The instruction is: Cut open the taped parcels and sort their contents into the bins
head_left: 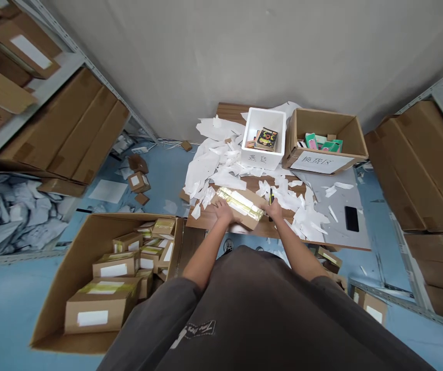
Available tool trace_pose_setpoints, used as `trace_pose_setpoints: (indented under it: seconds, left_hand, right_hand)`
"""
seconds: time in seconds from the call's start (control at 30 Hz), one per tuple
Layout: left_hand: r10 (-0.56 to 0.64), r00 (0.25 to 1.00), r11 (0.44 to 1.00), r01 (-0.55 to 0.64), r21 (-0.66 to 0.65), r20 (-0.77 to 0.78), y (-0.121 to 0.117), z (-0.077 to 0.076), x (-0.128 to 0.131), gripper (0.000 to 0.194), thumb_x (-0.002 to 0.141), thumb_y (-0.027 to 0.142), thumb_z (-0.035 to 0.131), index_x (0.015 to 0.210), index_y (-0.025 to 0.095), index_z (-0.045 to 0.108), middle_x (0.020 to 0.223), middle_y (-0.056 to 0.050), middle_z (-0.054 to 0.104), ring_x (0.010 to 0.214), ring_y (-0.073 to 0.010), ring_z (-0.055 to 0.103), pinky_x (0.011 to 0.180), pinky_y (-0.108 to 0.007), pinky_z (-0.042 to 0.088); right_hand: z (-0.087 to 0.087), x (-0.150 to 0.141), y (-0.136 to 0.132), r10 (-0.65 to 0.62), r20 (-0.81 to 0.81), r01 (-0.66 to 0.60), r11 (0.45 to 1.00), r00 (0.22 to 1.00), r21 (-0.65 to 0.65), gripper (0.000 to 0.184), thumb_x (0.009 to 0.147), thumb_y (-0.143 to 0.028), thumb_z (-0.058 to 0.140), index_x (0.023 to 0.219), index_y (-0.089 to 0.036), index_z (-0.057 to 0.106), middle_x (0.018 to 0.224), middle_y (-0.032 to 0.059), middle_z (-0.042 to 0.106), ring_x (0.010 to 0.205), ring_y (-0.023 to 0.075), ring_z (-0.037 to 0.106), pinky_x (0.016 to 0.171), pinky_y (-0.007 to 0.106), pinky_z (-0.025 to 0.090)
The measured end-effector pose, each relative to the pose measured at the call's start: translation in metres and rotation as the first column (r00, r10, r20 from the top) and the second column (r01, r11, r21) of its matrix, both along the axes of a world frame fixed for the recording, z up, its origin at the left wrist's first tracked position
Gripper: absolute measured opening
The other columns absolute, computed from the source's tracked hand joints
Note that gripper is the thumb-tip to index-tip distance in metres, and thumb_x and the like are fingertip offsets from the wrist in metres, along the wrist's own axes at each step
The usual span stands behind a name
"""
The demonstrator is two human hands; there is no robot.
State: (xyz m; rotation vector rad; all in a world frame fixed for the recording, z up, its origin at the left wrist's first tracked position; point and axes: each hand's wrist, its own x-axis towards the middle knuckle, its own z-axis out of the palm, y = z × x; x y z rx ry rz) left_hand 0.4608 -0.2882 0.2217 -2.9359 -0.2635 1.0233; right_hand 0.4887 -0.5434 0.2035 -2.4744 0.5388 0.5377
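Brown wood table [200, 220] sits mid-view on my remote feed, strewn w/ torn paper [201, 170]. Taped box [240, 206] lies by its near edge, long axis slanting far-L to near-R. I read L hand [223, 210] as nearer: fingers laid over the box's L end, can't tell if the thumb clamps. R hand [274, 209] is at the R end, fingers closed round a blk/yellow tool [271, 196]; contact w/ box unclear.
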Motion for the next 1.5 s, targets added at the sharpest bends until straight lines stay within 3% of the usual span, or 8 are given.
trace_pose_setpoints:
  seconds: [0.1,0.2,0.3,0.43,0.6,0.8,0.93,1.5]
  left_hand:
    - [-0.104,0.995,0.991,0.104,-0.085,0.006,-0.007,0.005,-0.006,0.140,0.068,0.077,0.088,0.177,0.020,0.021,0.182,-0.028,0.018,0.168,-0.0547,0.011,0.131,-0.072,0.021]
    - [-0.426,0.898,0.846,0.437,-0.304,0.107,-0.019,0.012,0.001,0.120,0.070,0.059,0.094,0.171,0.031,0.035,0.179,-0.017,0.034,0.166,-0.0444,0.026,0.130,-0.057,0.032]
    - [-0.543,0.824,0.768,0.566,-0.299,0.164,-0.035,0.017,0.009,0.099,0.070,0.040,0.096,0.158,0.027,0.051,0.158,-0.018,0.056,0.148,-0.0387,0.050,0.122,-0.051,0.042]
    - [-0.543,0.817,0.789,0.575,-0.215,0.194,-0.044,0.016,0.010,0.087,0.066,0.031,0.099,0.144,0.019,0.062,0.155,-0.022,0.056,0.145,-0.0405,0.050,0.121,-0.050,0.042]
    - [-0.523,0.843,0.795,0.535,-0.286,0.123,-0.039,0.011,0.011,0.109,0.061,0.035,0.104,0.155,0.023,0.051,0.181,-0.020,0.027,0.167,-0.0415,0.027,0.130,-0.047,0.033]
    - [-0.532,0.841,0.807,0.538,-0.245,0.094,-0.041,0.009,0.013,0.123,0.060,0.038,0.103,0.163,0.023,0.039,0.180,-0.023,0.030,0.166,-0.0417,0.031,0.130,-0.050,0.033]
    - [-0.529,0.843,0.806,0.535,-0.253,0.097,-0.041,0.009,0.012,0.127,0.058,0.036,0.104,0.165,0.021,0.037,0.179,-0.025,0.030,0.166,-0.0429,0.031,0.130,-0.052,0.032]
    - [-0.533,0.839,0.804,0.542,-0.243,0.108,-0.038,0.017,0.011,0.116,0.059,0.037,0.104,0.157,0.026,0.044,0.180,-0.021,0.031,0.165,-0.0421,0.032,0.128,-0.052,0.034]
  right_hand:
    - [-0.003,0.020,0.005,0.064,-0.023,-0.064,0.998,0.998,0.008,0.068,0.079,-0.048,0.093,0.128,-0.021,0.054,0.123,0.0150,0.076,0.110,0.0313,0.075,0.082,0.033,0.057]
    - [-0.002,0.031,0.009,0.113,-0.027,-0.113,0.994,0.993,-0.003,0.069,0.081,-0.048,0.092,0.130,-0.020,0.053,0.124,0.0159,0.076,0.111,0.0314,0.074,0.084,0.033,0.056]
    - [0.000,0.032,0.012,0.135,-0.032,-0.136,0.990,0.990,-0.032,0.069,0.081,-0.047,0.093,0.130,-0.019,0.054,0.125,0.0167,0.075,0.113,0.0320,0.073,0.084,0.033,0.056]
    - [0.004,0.035,0.017,0.140,-0.035,-0.141,0.990,0.990,-0.030,0.068,0.084,-0.050,0.092,0.131,-0.018,0.053,0.125,0.0160,0.075,0.111,0.0294,0.072,0.083,0.030,0.053]
    - [0.012,0.032,0.015,0.170,-0.017,-0.169,0.985,0.985,0.029,0.064,0.089,-0.045,0.089,0.132,-0.015,0.052,0.128,0.0180,0.074,0.109,0.0260,0.070,0.082,0.027,0.051]
    - [0.022,-0.031,-0.018,0.290,-0.074,-0.242,0.894,0.954,0.378,0.040,0.118,-0.053,0.030,0.124,-0.023,0.055,0.087,0.0031,0.074,0.064,0.0188,0.069,0.067,0.026,0.055]
    - [0.024,-0.061,-0.034,0.373,-0.181,-0.247,0.839,0.910,0.486,0.043,0.117,-0.057,0.031,0.110,-0.025,0.058,0.071,-0.0010,0.067,0.054,0.0178,0.063,0.060,0.025,0.053]
    - [0.034,-0.038,-0.044,0.463,-0.293,-0.316,0.844,0.837,0.433,0.042,0.117,-0.055,0.036,0.108,-0.022,0.061,0.065,-0.0032,0.060,0.047,0.0154,0.056,0.056,0.023,0.050]
